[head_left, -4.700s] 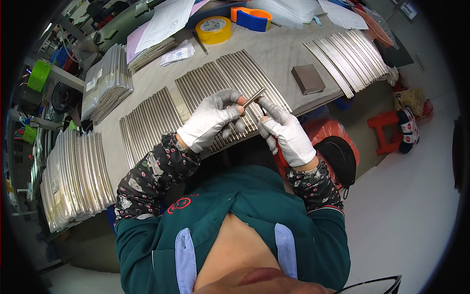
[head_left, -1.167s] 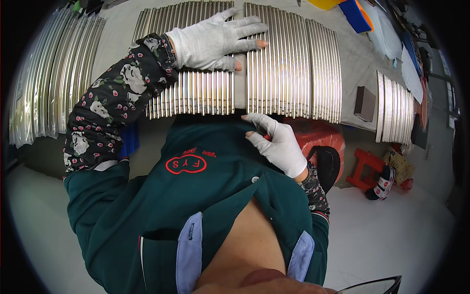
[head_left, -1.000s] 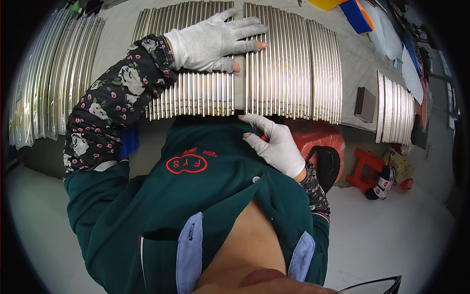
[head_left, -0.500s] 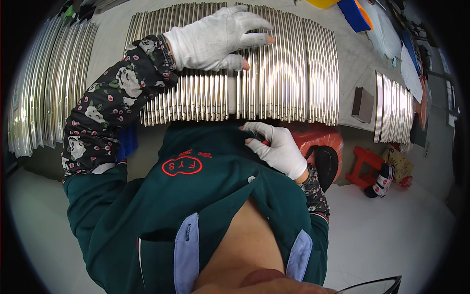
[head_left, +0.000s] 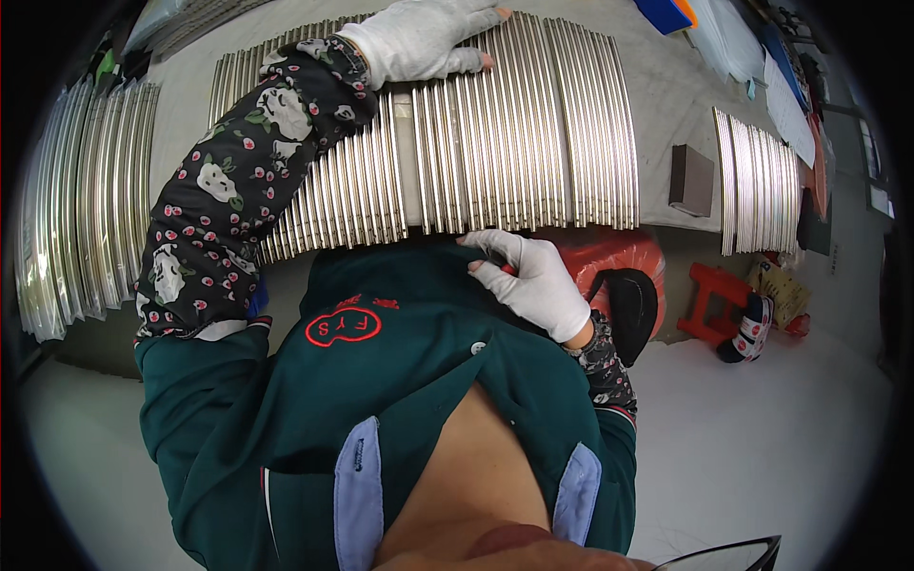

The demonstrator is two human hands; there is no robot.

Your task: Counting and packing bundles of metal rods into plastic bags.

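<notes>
My left hand (head_left: 419,43), in a white glove with bare fingertips, lies over the far part of a row of shiny metal rods (head_left: 505,143). Its fingers are stretched out across the rods. Left of a narrow gap, a further group of rods (head_left: 352,190) is partly covered by my sleeved forearm. My right hand (head_left: 538,290), gloved the same way, stays near the table's front edge, close to the rod ends. Its thumb and fingers are curled around something small with a bit of red showing; most of it is hidden.
Plastic-wrapped rods (head_left: 86,200) lie at the left. A brown block (head_left: 691,181) and more rods (head_left: 759,186) are on the right side of the table (head_left: 666,105). A blue bin (head_left: 665,13) stands far right; a red stool (head_left: 712,303) is below.
My left hand has moved farther out and a little right across the rods. The view has shifted slightly, and my right hand keeps nearly the same place and pose.
</notes>
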